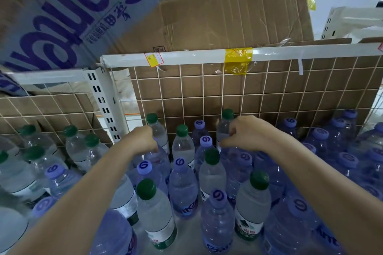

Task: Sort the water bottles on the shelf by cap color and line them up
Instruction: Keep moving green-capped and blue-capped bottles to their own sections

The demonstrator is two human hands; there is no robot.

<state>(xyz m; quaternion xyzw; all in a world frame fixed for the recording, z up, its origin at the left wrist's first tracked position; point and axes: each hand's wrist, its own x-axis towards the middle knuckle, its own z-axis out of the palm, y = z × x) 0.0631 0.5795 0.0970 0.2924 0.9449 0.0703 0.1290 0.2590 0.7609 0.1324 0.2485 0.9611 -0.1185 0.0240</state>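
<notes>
The right hand (246, 132) has its grip curled round the neck and shoulder of a clear green-capped bottle (224, 128) that stands upright at the back of the shelf, just in front of the wire grid panel (269, 93). The left hand (143, 141) is curled over the top of a purple-tinted bottle (159, 157), whose cap its fingers hide, and its knuckles lie against another green-capped bottle (158, 132) just behind. Between the two hands stand a green-capped bottle (182, 143) and two purple-capped bottles (199, 130), one behind the other, packed close enough that they crowd both wrists. Nearer the person, purple and green caps are mixed: a green-capped bottle (211, 170) in the middle, one (154, 211) under the left forearm and one (251, 203) under the right forearm, with purple-capped bottles (216, 219) wedged among them. To the right the shelf holds a dense block of purple-capped bottles (339, 151), and to the left, past the white slotted upright (105, 105), a cluster of green-capped bottles (76, 147) stands with a few purple ones in front. Behind the grid is brown cardboard (228, 16), with yellow tape (238, 60) on the white top rail (186, 56), and a printed grey carton (62, 16) overhangs the upper left.
</notes>
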